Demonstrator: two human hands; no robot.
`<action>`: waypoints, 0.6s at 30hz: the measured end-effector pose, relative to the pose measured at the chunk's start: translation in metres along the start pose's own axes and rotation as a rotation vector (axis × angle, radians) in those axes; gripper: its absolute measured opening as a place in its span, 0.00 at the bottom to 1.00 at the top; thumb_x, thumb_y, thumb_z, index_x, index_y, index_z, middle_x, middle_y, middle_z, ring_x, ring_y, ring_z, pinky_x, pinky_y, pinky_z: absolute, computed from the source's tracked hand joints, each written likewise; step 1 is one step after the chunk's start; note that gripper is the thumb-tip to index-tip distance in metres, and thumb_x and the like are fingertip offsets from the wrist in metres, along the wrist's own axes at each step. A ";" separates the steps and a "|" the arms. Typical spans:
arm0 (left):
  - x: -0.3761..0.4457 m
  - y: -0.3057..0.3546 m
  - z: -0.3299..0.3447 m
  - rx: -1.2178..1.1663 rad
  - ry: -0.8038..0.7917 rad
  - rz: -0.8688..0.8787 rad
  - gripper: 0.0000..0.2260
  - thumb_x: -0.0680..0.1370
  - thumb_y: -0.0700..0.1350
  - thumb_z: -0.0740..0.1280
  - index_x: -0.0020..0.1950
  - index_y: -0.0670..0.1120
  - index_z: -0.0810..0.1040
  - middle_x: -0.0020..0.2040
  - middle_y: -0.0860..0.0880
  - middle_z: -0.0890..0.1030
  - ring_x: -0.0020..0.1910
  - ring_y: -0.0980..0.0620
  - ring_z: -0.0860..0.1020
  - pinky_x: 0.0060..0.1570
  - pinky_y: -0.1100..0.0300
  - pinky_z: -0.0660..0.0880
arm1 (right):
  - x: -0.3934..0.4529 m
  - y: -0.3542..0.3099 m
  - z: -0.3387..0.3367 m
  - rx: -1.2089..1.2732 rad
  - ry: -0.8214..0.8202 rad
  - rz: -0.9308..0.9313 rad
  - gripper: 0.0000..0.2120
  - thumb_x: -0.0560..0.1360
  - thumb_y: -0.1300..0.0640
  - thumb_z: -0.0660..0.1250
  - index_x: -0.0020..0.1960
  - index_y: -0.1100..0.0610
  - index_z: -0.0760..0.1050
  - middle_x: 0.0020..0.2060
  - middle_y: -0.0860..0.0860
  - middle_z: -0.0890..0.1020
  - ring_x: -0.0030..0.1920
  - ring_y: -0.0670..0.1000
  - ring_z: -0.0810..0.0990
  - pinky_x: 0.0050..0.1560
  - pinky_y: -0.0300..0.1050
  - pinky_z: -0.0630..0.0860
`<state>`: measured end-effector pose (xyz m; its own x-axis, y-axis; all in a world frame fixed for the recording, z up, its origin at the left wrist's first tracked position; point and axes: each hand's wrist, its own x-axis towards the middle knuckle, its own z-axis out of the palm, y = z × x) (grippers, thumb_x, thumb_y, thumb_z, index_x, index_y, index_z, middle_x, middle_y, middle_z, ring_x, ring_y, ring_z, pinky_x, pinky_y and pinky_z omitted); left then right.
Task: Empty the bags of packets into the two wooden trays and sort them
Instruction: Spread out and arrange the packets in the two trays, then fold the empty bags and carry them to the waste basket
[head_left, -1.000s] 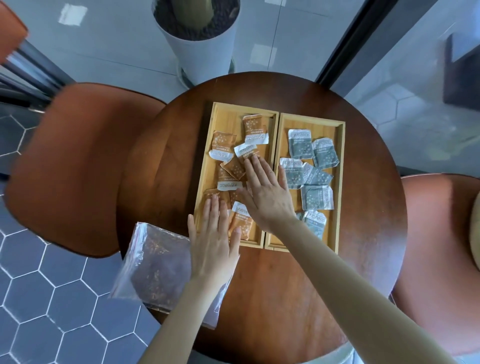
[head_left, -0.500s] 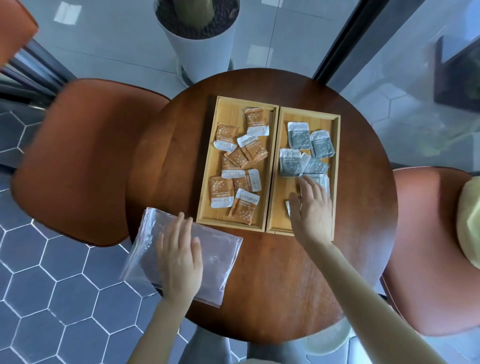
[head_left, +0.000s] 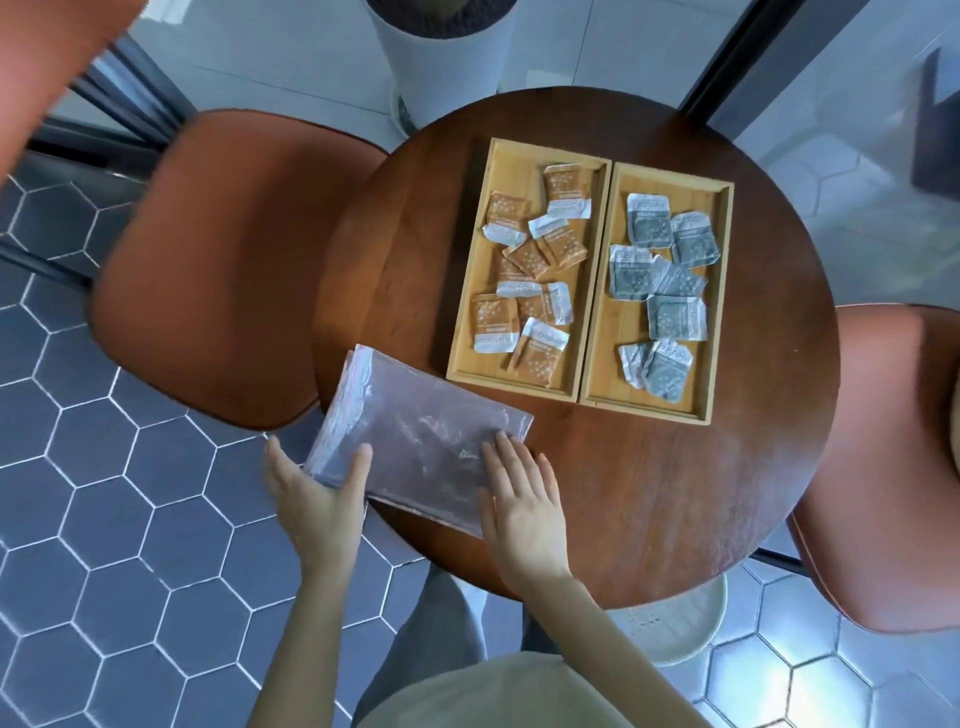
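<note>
Two wooden trays sit side by side on the round table. The left tray (head_left: 478, 291) holds several orange packets (head_left: 496, 319). The right tray (head_left: 719, 291) holds several grey packets (head_left: 675, 317). Flat clear plastic bags (head_left: 421, 431) lie stacked at the table's near left edge, partly overhanging it. My left hand (head_left: 317, 499) grips the stack's near left corner, thumb on top. My right hand (head_left: 522, 512) rests flat on the stack's near right corner, fingers spread.
The round dark wooden table (head_left: 649, 493) carries everything. Orange chairs stand at the left (head_left: 208, 270) and the right (head_left: 893, 467). A white planter (head_left: 441, 57) stands beyond the table. Blue hexagon floor tiles lie below.
My right hand left the right tray and came down onto the bags. My left hand slid to the stack's left corner. The bags now lie flatter and closer to the trays.
</note>
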<state>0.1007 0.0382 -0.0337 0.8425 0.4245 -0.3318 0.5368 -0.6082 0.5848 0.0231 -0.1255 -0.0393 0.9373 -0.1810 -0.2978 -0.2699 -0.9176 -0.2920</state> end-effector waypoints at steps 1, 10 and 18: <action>-0.001 -0.001 0.002 -0.079 -0.047 -0.068 0.40 0.71 0.52 0.72 0.74 0.41 0.53 0.75 0.41 0.60 0.72 0.42 0.61 0.70 0.48 0.59 | -0.001 0.000 0.004 -0.057 -0.024 0.004 0.22 0.74 0.53 0.53 0.65 0.56 0.73 0.64 0.52 0.77 0.65 0.53 0.74 0.68 0.55 0.64; 0.014 -0.015 0.004 -0.833 -0.224 -0.669 0.16 0.73 0.41 0.70 0.61 0.42 0.75 0.56 0.45 0.78 0.53 0.50 0.77 0.52 0.60 0.73 | -0.006 0.006 0.019 -0.211 -0.055 -0.036 0.26 0.76 0.50 0.49 0.72 0.58 0.60 0.70 0.53 0.69 0.70 0.53 0.68 0.71 0.55 0.46; -0.001 0.006 -0.027 -0.602 -0.108 -0.285 0.04 0.68 0.45 0.72 0.39 0.51 0.77 0.39 0.52 0.79 0.44 0.49 0.78 0.54 0.50 0.77 | -0.005 0.003 0.014 -0.173 -0.095 -0.032 0.27 0.74 0.48 0.54 0.71 0.56 0.63 0.70 0.52 0.69 0.70 0.51 0.68 0.69 0.57 0.62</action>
<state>0.1019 0.0523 -0.0106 0.6883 0.4248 -0.5880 0.6455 0.0110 0.7636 0.0145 -0.1229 -0.0510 0.9177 -0.1242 -0.3775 -0.1907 -0.9710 -0.1442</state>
